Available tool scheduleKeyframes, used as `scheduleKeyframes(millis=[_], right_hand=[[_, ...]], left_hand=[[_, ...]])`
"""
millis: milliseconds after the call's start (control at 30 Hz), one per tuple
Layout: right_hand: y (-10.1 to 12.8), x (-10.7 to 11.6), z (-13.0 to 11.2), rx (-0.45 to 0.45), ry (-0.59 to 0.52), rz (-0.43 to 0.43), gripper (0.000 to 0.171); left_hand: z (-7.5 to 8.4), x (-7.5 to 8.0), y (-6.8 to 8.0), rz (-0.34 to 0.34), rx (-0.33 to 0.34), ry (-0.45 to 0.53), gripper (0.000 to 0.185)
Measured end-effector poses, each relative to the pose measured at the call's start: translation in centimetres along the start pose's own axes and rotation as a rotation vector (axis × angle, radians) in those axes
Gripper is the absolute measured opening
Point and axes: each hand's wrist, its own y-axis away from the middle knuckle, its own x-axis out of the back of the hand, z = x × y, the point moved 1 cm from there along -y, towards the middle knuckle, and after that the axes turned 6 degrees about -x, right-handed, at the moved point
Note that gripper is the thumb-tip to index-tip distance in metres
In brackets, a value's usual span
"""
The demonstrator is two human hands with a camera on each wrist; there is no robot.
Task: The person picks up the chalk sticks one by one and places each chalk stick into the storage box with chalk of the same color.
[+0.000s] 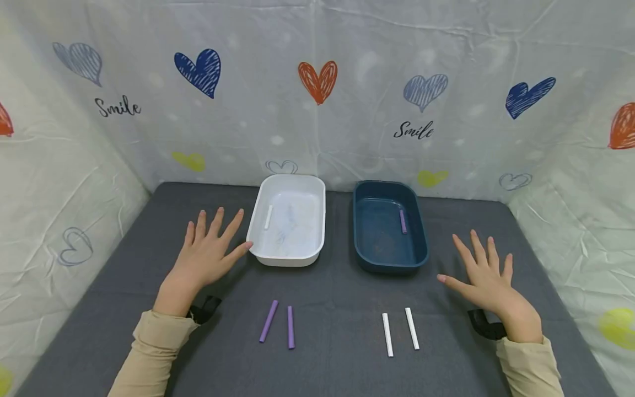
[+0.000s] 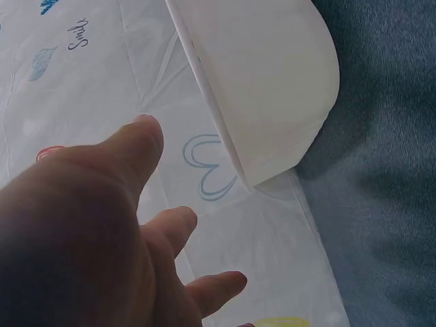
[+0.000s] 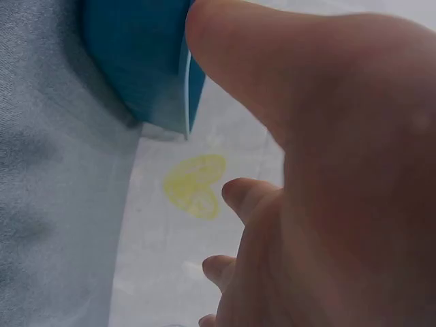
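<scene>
Left hand (image 1: 205, 255) lies flat on the grey tabletop (image 1: 327, 298), fingers spread wide, thumb touching the white plastic tray (image 1: 288, 220); right hand (image 1: 488, 281) likewise spread, empty, beside the dark blue plastic tray (image 1: 389, 226); two purple chalk sticks (image 1: 279, 326) and two white chalk sticks (image 1: 399, 332) lie lower centre; pinch each stick mid-length.

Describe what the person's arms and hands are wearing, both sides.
Both arms wear long beige sleeves, left sleeve and right sleeve, ending at the wrist. A black strap sits at each wrist, the left strap and right strap. The left hand and right hand are bare: no gloves, no rings visible.
</scene>
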Motion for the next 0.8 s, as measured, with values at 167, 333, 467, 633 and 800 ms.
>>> scheduleKeyframes(millis=[167, 333, 467, 633, 800], right_hand=[[0.0, -0.1, -0.3, 0.007, 0.006, 0.004, 0.099], [-0.1, 0.0, -0.7, 0.026, 0.01, 0.012, 0.098], [-0.1, 0.0, -1.1, 0.044, 0.008, 0.025, 0.098], [-0.2, 0.0, -1.5, 0.074, 0.003, 0.042, 0.096], [-0.2, -0.2, -1.9, 0.119, -0.013, 0.063, 0.095]], left_hand=[[0.2, -0.2, 0.0, 0.003, -0.006, -0.008, 0.08], [0.6, -0.4, -0.1, 0.013, -0.019, -0.023, 0.08], [1.0, -0.6, -0.3, 0.032, -0.04, -0.04, 0.079], [1.7, -0.8, -0.5, 0.05, -0.065, -0.05, 0.078], [2.3, -1.4, -0.7, 0.083, -0.102, -0.066, 0.076]])
